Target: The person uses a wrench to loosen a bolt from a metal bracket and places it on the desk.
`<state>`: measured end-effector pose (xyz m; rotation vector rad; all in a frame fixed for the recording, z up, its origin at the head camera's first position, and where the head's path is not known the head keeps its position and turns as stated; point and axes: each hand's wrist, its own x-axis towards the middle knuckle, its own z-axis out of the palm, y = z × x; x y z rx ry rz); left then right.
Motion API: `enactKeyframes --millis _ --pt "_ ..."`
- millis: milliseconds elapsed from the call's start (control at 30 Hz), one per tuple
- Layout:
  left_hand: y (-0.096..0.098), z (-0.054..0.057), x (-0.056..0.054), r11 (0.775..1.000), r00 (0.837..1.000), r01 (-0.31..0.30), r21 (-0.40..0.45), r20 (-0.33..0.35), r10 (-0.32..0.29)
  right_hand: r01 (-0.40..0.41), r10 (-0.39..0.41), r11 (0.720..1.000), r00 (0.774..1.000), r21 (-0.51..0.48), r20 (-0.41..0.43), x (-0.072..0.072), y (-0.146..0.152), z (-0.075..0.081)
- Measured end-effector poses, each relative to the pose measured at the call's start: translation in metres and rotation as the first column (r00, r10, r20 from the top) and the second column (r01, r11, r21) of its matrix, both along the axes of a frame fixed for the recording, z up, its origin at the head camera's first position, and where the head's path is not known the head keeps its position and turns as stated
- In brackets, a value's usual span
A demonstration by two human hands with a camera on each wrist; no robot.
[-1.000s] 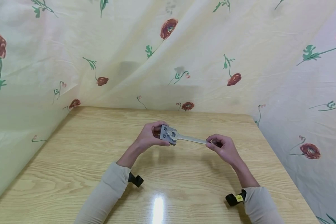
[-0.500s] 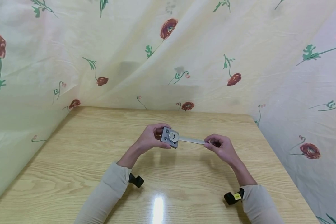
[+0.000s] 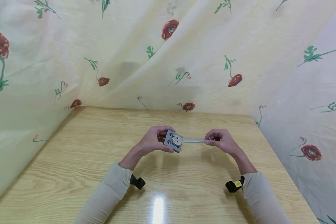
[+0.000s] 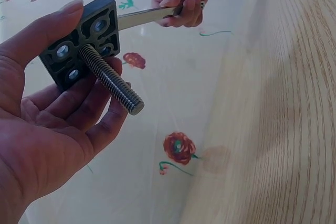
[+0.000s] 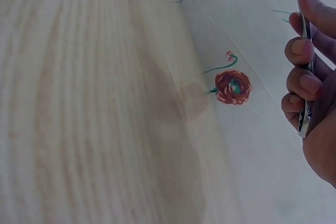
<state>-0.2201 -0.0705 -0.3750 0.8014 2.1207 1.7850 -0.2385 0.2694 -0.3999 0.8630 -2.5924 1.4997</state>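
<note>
My left hand (image 3: 152, 141) grips a grey square plate (image 3: 172, 146) with holes in it, thumb on one edge and fingers on the opposite one. Through the plate's middle goes a bolt, whose round-looking head (image 3: 175, 140) faces up in the head view. Its long threaded shank (image 4: 110, 80) sticks out of the ribbed underside in the left wrist view. A flat silver wrench (image 3: 193, 140) has its end around the bolt head. My right hand (image 3: 223, 142) pinches the wrench's far end; in the right wrist view the fingers curl round the handle (image 5: 303, 124).
Both hands are above a light wood-grain table (image 3: 72, 161). Cream cloth (image 3: 123, 46) printed with red flowers hangs behind it and at both sides. A black wrist camera (image 3: 140, 183) is strapped to the left wrist, another (image 3: 233, 186) to the right.
The wrench has swung from sloping down rightward to nearly level, its far end rising slightly with my right hand. The plate and left hand have shifted a little right and down.
</note>
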Motion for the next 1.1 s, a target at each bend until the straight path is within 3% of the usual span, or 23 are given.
enactKeyframes --millis 300,533,1100 --pt "0.001 -0.001 -0.001 1.000 1.000 0.003 0.005 -0.003 -0.003 -0.088 0.083 0.996 0.986 0.025 0.144 -0.021 0.000 0.014" --pt "0.002 -0.001 0.000 1.000 1.000 0.006 0.013 -0.003 -0.006 -0.130 0.095 0.984 0.961 0.119 0.261 -0.043 -0.003 0.029" --pt "0.003 -0.002 0.000 1.000 1.000 0.002 0.007 0.011 -0.002 -0.276 0.130 0.907 0.902 0.318 0.411 -0.095 -0.026 0.063"
